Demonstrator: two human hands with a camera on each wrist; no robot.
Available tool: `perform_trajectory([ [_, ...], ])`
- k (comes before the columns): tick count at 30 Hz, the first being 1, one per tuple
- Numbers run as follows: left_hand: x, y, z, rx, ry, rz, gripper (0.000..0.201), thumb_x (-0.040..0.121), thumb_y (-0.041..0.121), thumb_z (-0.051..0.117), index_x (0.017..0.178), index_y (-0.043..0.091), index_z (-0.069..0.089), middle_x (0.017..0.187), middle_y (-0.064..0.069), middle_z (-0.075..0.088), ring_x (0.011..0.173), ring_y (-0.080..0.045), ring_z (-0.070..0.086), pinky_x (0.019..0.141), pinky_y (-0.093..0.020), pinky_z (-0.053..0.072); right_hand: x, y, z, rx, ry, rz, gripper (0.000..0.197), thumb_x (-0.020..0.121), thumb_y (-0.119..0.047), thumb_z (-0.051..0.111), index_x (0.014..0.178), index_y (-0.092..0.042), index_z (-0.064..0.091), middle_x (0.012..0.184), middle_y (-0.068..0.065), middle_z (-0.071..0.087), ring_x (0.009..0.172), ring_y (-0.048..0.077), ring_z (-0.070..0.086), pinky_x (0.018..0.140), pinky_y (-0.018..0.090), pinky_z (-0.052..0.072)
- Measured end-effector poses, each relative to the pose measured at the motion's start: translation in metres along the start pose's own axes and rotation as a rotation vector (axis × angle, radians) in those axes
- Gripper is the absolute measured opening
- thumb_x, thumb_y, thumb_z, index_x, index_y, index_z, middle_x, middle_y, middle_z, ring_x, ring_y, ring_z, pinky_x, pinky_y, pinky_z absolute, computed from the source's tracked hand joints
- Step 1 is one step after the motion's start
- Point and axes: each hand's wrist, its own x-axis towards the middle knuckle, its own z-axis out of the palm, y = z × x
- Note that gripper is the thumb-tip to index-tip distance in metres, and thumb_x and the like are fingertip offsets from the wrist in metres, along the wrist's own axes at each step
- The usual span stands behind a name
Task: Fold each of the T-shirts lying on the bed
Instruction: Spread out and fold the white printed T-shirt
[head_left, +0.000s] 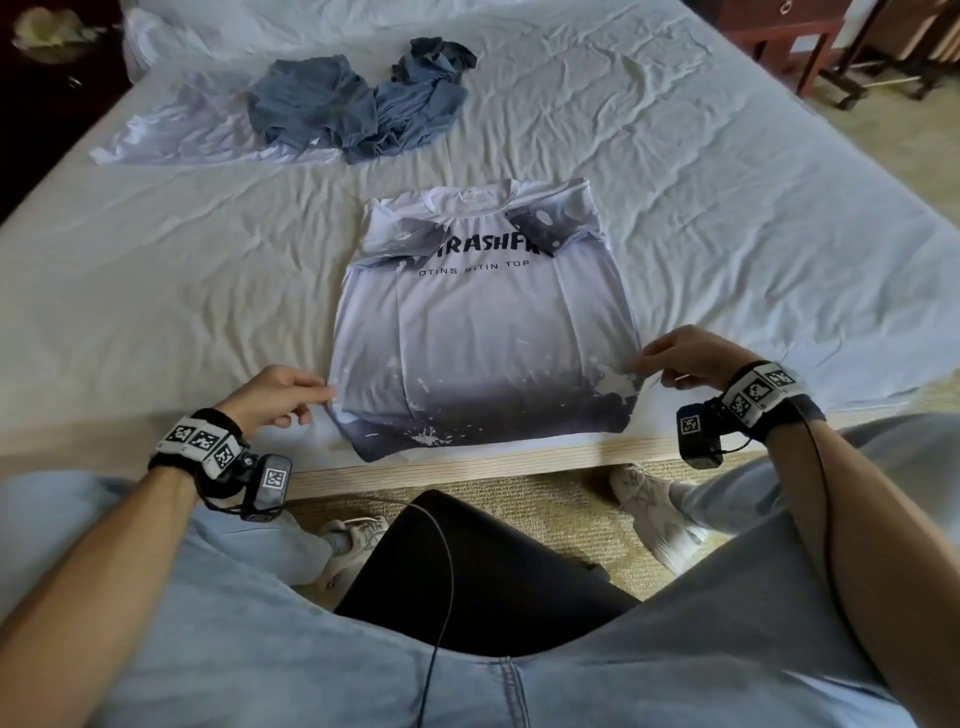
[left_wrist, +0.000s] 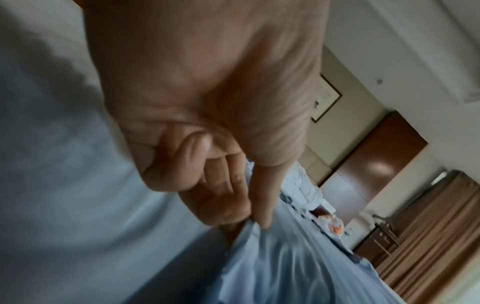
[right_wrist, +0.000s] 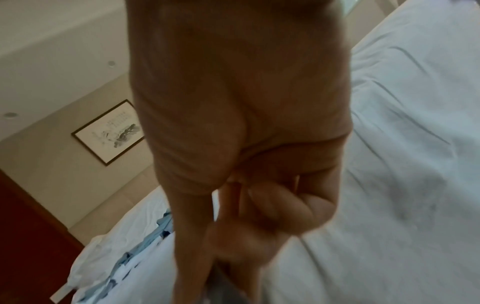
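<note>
A bedroom, perhaps a hotel room. A wide bed (head_left: 675, 156) with a white sheet fills it. A framed picture (right_wrist: 109, 131), curtains (left_wrist: 428, 236) and dark wooden furniture (head_left: 779, 36) surround it.

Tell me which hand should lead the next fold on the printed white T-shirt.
Neither alone, probably: the left hand pinches the printed T-shirt's left side edge, the right hand pinches the right edge, level with each other. Both are equally placed to lift together.

Soft daylight, wide-angle edge bending, both wrist views blurred.
</note>
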Motion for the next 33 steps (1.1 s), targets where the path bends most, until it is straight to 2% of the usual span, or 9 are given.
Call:
perform_trajectory([
  [4, -0.007, -0.004, 0.02, 0.166, -0.144, -0.016, 0.024, 0.09, 0.026, 0.078, 0.098, 0.004, 0.073, 0.065, 0.001, 0.067, 0.056, -0.012, 0.052, 0.044, -0.018, 0.029, 0.003, 0.005, 0.024, -0.105, -0.191, 0.123, 0.029, 0.083, -0.028, 0.085, 0.102, -0.008, 0.075, 0.082, 0.004, 0.072, 0.068, 0.012, 0.064, 0.06, 0.023, 0.048],
  [8, -0.005, -0.019, 0.055, 0.27, -0.257, 0.016, 0.018, 0.085, 0.02, 0.083, 0.086, 0.007, 0.071, 0.061, -0.001, 0.065, 0.06, -0.018, 0.056, 0.049, -0.021, 0.042, 0.017, 0.024, 0.064, -0.127, -0.203, 0.197, 0.029, 0.08, -0.018, 0.087, 0.099, -0.008, 0.067, 0.081, 0.007, 0.073, 0.07, 0.018, 0.064, 0.059, 0.025, 0.046],
  [14, 0.012, -0.052, 0.09, 0.456, -0.12, -0.046, 0.025, 0.084, 0.019, 0.084, 0.103, 0.008, 0.074, 0.079, -0.006, 0.072, 0.063, -0.016, 0.063, 0.053, -0.023, 0.048, 0.024, 0.062, 0.103, -0.174, -0.097, 0.292, 0.02, 0.082, -0.007, 0.082, 0.081, -0.009, 0.062, 0.048, 0.0, 0.057, 0.032, 0.007, 0.044, 0.036, 0.016, 0.034],
  [17, 0.015, -0.055, 0.093, 0.564, -0.092, -0.079, 0.021, 0.087, 0.025, 0.082, 0.079, 0.01, 0.07, 0.062, -0.004, 0.066, 0.056, -0.017, 0.06, 0.056, -0.025, 0.046, 0.029, 0.083, 0.112, -0.193, -0.126, 0.329, 0.023, 0.086, -0.015, 0.08, 0.096, 0.001, 0.067, 0.066, 0.011, 0.065, 0.045, 0.016, 0.052, 0.04, 0.02, 0.038],
  [20, 0.013, -0.048, 0.093, 0.643, -0.119, -0.067, 0.034, 0.088, 0.029, 0.08, 0.062, 0.02, 0.062, 0.05, 0.007, 0.061, 0.052, -0.009, 0.057, 0.055, -0.019, 0.045, 0.027, 0.076, 0.113, -0.142, -0.113, 0.329, 0.022, 0.087, -0.016, 0.08, 0.096, 0.001, 0.069, 0.065, 0.01, 0.065, 0.043, 0.012, 0.051, 0.038, 0.018, 0.035],
  [24, 0.009, -0.052, 0.094, 0.691, -0.176, -0.158, 0.03, 0.081, 0.027, 0.087, 0.07, 0.018, 0.061, 0.059, 0.006, 0.059, 0.054, -0.009, 0.053, 0.048, -0.018, 0.039, 0.016, 0.054, 0.111, -0.04, 0.01, 0.305, 0.013, 0.09, -0.007, 0.075, 0.098, -0.007, 0.064, 0.075, 0.006, 0.062, 0.062, 0.018, 0.06, 0.034, 0.014, 0.037],
  [27, 0.009, -0.056, 0.092, 0.715, -0.172, -0.166, 0.022, 0.079, 0.022, 0.088, 0.073, 0.008, 0.072, 0.062, 0.003, 0.062, 0.053, -0.009, 0.052, 0.047, -0.017, 0.039, 0.015, 0.046, 0.112, -0.166, 0.137, 0.276, 0.015, 0.09, -0.011, 0.072, 0.099, -0.001, 0.067, 0.072, 0.007, 0.066, 0.057, 0.019, 0.063, 0.037, 0.02, 0.04],
  [31, 0.0, -0.044, 0.085, 0.766, -0.259, -0.14, 0.022, 0.085, 0.024, 0.082, 0.08, 0.003, 0.08, 0.067, 0.002, 0.072, 0.053, -0.007, 0.049, 0.045, -0.013, 0.035, 0.004, 0.024, 0.118, -0.419, 0.012, 0.272, 0.018, 0.091, -0.006, 0.066, 0.074, -0.01, 0.059, 0.07, 0.006, 0.062, 0.06, 0.02, 0.063, 0.037, 0.02, 0.04],
  [33, -0.01, -0.027, 0.082, 0.856, -0.356, -0.146, 0.025, 0.087, 0.034, 0.079, 0.08, 0.01, 0.078, 0.073, 0.003, 0.073, 0.057, -0.008, 0.051, 0.051, -0.017, 0.038, -0.01, 0.001, 0.121, -0.568, -0.059, 0.257, 0.02, 0.09, -0.008, 0.065, 0.072, -0.012, 0.057, 0.071, 0.003, 0.058, 0.078, 0.024, 0.068, 0.05, 0.021, 0.044],
])
